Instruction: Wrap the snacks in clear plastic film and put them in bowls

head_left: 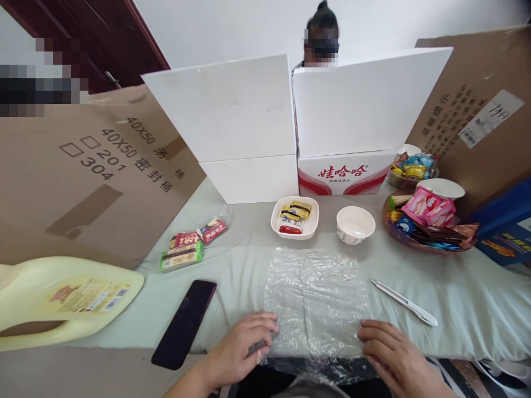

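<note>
A clear, wrinkled plastic sheet or bag point(317, 298) lies spread on the cloth in front of me, its near end hanging over the table edge. My left hand point(244, 345) rests at its near left corner, fingers slightly curled and thumb apart from them. At the opposite corner, my right hand point(392, 351) has its fingers stretched out, tips touching the plastic. Neither hand appears to grip it. Beyond the sheet stand a white square dish point(275, 221) with several small snack packs point(292, 215) and a white bowl point(355, 221).
A white utility knife point(404, 301) lies right, a black phone point(185, 323) left. Snack packs point(182, 249) and a yellow jug point(83, 298) are farther left. A snack-filled basket point(431, 246) stands right. Cardboard point(83, 166) and white boxes point(249, 121) wall the table; a person sits behind.
</note>
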